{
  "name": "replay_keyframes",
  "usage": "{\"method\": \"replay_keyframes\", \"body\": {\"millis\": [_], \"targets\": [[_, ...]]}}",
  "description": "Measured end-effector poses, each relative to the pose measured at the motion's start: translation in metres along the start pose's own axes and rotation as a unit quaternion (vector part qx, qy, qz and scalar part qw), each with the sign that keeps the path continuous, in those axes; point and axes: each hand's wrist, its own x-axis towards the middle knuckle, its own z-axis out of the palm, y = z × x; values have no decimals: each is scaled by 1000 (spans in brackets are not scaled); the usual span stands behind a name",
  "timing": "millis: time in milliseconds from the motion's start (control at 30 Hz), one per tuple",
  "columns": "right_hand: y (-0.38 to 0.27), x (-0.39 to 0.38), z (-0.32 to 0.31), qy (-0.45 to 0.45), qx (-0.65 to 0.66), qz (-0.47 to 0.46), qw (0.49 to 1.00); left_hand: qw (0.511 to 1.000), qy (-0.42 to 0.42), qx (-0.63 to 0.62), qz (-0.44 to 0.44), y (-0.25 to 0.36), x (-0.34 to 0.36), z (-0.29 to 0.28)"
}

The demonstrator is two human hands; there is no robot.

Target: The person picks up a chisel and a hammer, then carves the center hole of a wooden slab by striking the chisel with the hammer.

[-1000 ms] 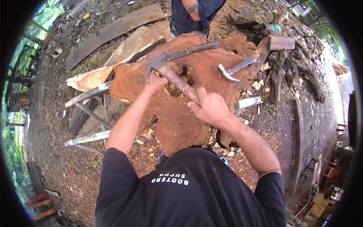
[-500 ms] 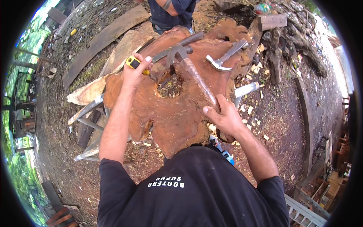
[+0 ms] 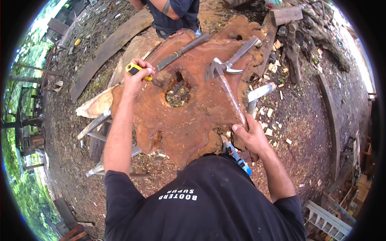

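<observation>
My left hand (image 3: 138,74) is closed around a yellow-and-black-handled tool (image 3: 134,68) just left of a hole (image 3: 177,93) in a thick reddish-brown wood slab (image 3: 181,128). The tool's working end cannot be made out. In my right hand (image 3: 251,136) is the lower handle of a claw hammer (image 3: 231,96), whose head is over the slab's right part. A second claw hammer (image 3: 243,52) lies beyond it, partly covered by that head. On the slab's far side rests a long-handled chisel-like tool (image 3: 184,51), its flat metal blade toward my left hand.
Metal legs (image 3: 261,92) stick out under the slab. Another person (image 3: 177,16) stands at its far edge. Pale wood chips (image 3: 270,112) scatter the ground to the right. A long plank (image 3: 110,52) lies far left, gnarled roots (image 3: 295,52) far right, a ladder-like frame (image 3: 327,219) near right.
The hammer in my right hand has swung right and nearer, away from the left hand and the hole. My left hand has shifted slightly left with its tool.
</observation>
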Motion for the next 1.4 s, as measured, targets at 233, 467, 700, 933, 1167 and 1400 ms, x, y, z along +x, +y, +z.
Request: {"method": "replay_keyframes", "body": {"millis": [233,467,700,933,1167,1400], "targets": [[6,-1,4,-18,4,20,1000,1000,24,-2,-2,-20,13,-4],[-3,-1,5,-15,1,0,1000,1000,0,-22,3,-23,14,-4],[-74,12,0,-15,-66,-105,992,999,19,33,-22,-35,22,-6],[-166,36,5,19,-149,-289,945,999,26,-6,22,-51,22,-3],[-170,74,40,-20,-344,-266,900,999,44,4,21,-52,20,0],[-205,62,30,-6,-266,-266,926,997,63,-39,16,-58,24,-8]]}}
